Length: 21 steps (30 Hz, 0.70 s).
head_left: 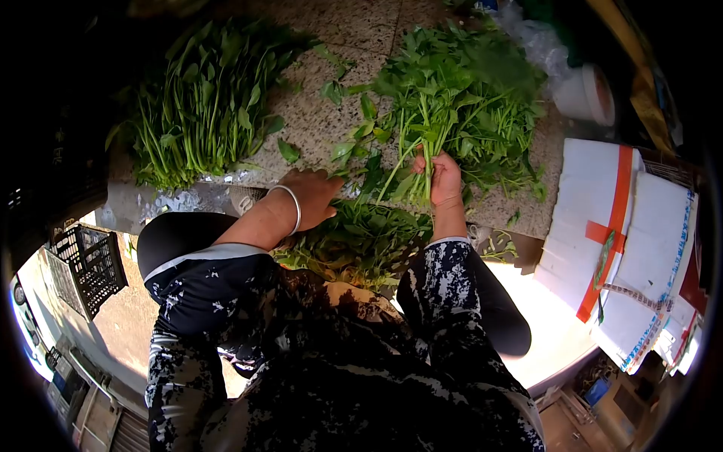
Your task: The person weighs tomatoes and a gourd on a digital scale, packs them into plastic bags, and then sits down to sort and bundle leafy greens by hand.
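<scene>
Over the speckled grey-brown stone counter's (305,124) near edge, the right hand (444,179) grips long green leafy stems (427,147), probably to keep them aligned, while the left hand (307,194) hovers loosely uncurled.

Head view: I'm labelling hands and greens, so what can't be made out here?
All in the head view:
Left hand: whether anything is under its palm; its own back hides that.
Right hand: part of its fingers, hidden by the held stems.
Blue box lettering: too small to read.
</scene>
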Each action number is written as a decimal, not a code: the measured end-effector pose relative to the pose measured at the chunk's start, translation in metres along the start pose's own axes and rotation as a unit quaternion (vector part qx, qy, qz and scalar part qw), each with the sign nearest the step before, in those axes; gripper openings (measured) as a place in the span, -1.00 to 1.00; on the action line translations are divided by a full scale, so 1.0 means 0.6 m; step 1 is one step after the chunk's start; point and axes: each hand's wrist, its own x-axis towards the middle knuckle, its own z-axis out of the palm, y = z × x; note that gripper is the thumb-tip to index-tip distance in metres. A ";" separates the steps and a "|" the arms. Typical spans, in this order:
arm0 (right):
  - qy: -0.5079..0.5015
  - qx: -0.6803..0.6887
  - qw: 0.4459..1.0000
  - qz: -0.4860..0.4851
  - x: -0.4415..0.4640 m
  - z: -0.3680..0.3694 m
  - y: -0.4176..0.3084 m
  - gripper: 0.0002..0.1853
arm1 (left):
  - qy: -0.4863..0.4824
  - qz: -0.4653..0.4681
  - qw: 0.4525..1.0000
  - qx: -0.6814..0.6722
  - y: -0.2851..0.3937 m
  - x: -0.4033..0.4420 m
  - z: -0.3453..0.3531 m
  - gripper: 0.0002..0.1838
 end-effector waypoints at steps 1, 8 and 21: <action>0.047 -0.069 0.996 -0.010 0.004 -0.003 -0.001 -0.69 | 0.003 0.000 1.000 0.002 0.001 -0.001 -0.002 -0.44; 0.370 -0.675 0.636 0.055 0.089 0.082 0.042 -0.05 | -0.027 -0.012 0.999 -0.016 0.000 0.003 -0.005 -0.45; 0.322 -0.716 0.619 -0.003 0.084 0.100 0.119 -0.61 | 0.011 -0.019 0.997 -0.075 -0.002 -0.003 -0.018 -0.46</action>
